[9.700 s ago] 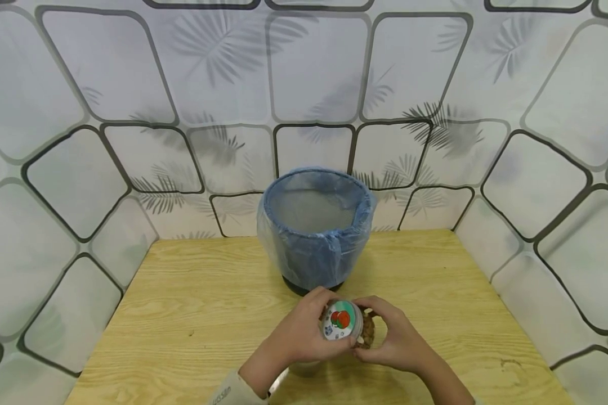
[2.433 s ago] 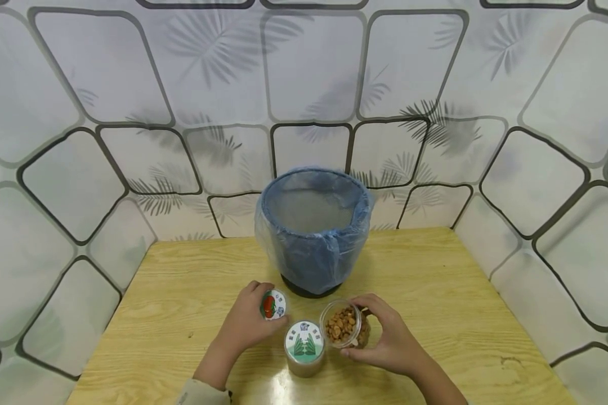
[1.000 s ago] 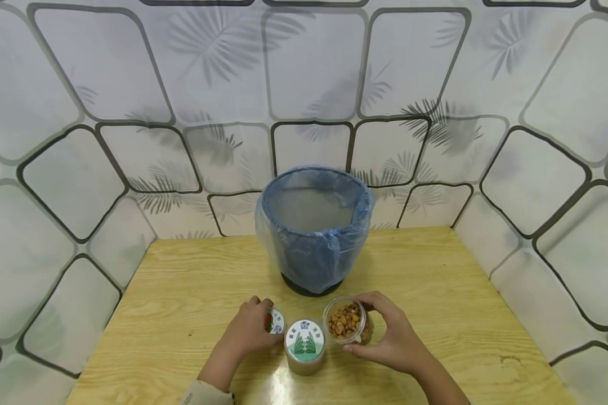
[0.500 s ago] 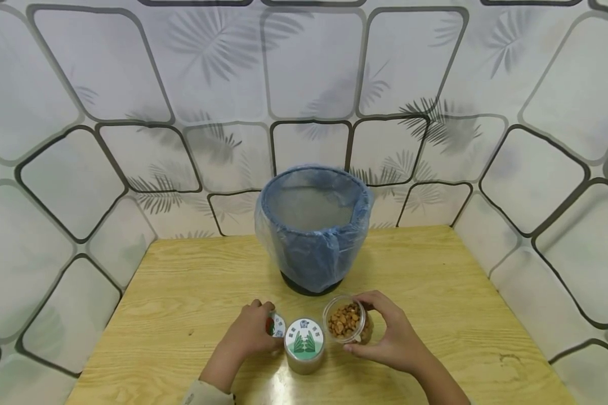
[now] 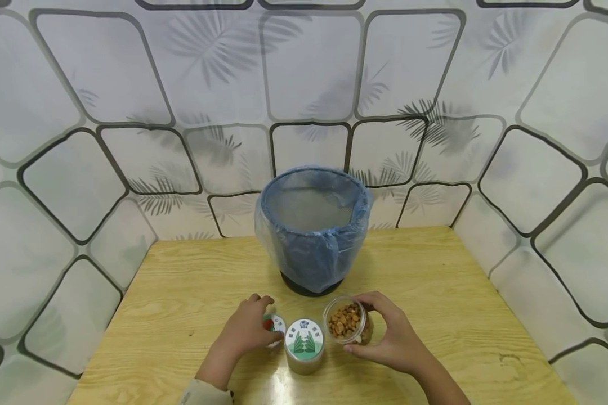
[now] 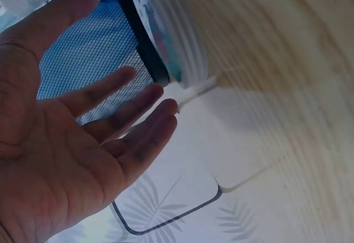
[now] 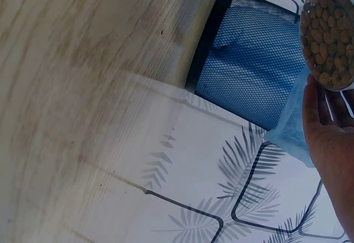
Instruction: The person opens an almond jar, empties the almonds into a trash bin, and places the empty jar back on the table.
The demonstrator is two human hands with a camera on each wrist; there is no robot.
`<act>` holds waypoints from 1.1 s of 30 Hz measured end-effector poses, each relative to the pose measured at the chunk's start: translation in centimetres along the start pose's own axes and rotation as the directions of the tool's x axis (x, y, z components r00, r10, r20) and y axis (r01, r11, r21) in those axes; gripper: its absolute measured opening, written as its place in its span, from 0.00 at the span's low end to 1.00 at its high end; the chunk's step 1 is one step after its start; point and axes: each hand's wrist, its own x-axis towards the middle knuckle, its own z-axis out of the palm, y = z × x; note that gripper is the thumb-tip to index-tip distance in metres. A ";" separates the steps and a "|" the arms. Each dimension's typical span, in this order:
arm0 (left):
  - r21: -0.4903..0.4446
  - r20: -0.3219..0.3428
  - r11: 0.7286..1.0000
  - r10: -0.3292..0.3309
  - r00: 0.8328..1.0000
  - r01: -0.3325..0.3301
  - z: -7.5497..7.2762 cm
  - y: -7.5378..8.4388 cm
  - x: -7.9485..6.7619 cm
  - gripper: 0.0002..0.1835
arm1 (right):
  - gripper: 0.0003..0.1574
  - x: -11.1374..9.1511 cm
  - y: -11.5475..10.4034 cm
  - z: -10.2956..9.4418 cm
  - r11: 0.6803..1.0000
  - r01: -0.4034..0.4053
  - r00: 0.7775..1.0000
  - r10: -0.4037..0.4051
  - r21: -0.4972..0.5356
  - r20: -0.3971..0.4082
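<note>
A clear plastic jar of brown nuts [image 5: 345, 323], uncovered, is held round its side by my right hand [image 5: 392, 343]; in the right wrist view the nuts show through its base [image 7: 329, 38], off the table. Its round lid with a red fruit picture [image 5: 277, 325] lies on the table to the left. My left hand [image 5: 245, 329] is beside that lid; the left wrist view shows its fingers spread and loosely bent, apart from the lid [image 6: 191, 38]. Between the hands stands a lidded jar with a green-and-white label [image 5: 304, 343].
A mesh bin lined with a blue plastic bag [image 5: 309, 259] stands behind the jars. Under everything is a yellow wood-grain table [image 5: 197, 292]. Patterned wall covering [image 5: 314, 67] encloses the back and both sides.
Earliest, both hands were at the lidded nut jar. Since then the lid has come off, moved left and been set down, and my left fingers have let go. The right hand keeps holding the jar.
</note>
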 end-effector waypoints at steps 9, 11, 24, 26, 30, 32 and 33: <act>-0.089 -0.099 0.996 -0.008 0.995 -0.001 -1.2 -0.6 0.7 0.43 | 0.53 -0.1 0.0 0.0 1.000 -0.002 1.000 0.002 0.006 -0.003; -0.109 -0.121 0.994 -0.009 0.993 -0.005 -1.5 -0.7 0.9 0.44 | 0.53 -0.2 0.0 0.0 1.000 -0.001 1.000 0.001 0.005 -0.004; -0.187 -0.240 0.975 0.072 0.968 -0.119 -3.7 -0.6 1.5 0.45 | 0.53 -0.2 0.1 -0.1 1.000 -0.003 1.000 0.003 0.000 -0.005; -0.183 -0.269 0.970 0.105 0.958 -0.158 -4.0 -0.5 1.5 0.46 | 0.53 -0.2 0.1 -0.1 1.000 -0.005 1.000 0.005 0.002 -0.002; -0.182 -0.315 0.961 0.145 0.938 -0.210 -4.5 -0.3 1.6 0.46 | 0.53 -0.2 0.2 -0.1 1.000 -0.008 1.000 0.008 0.007 -0.003; -0.188 -0.325 0.957 0.151 0.934 -0.220 -4.8 -0.2 1.7 0.48 | 0.53 -0.2 0.1 -0.1 1.000 -0.009 1.000 0.009 0.007 -0.003; -0.195 -0.327 0.956 0.149 0.933 -0.221 -4.9 -0.1 1.7 0.48 | 0.53 -0.2 0.1 -0.1 1.000 -0.010 1.000 0.010 0.006 -0.004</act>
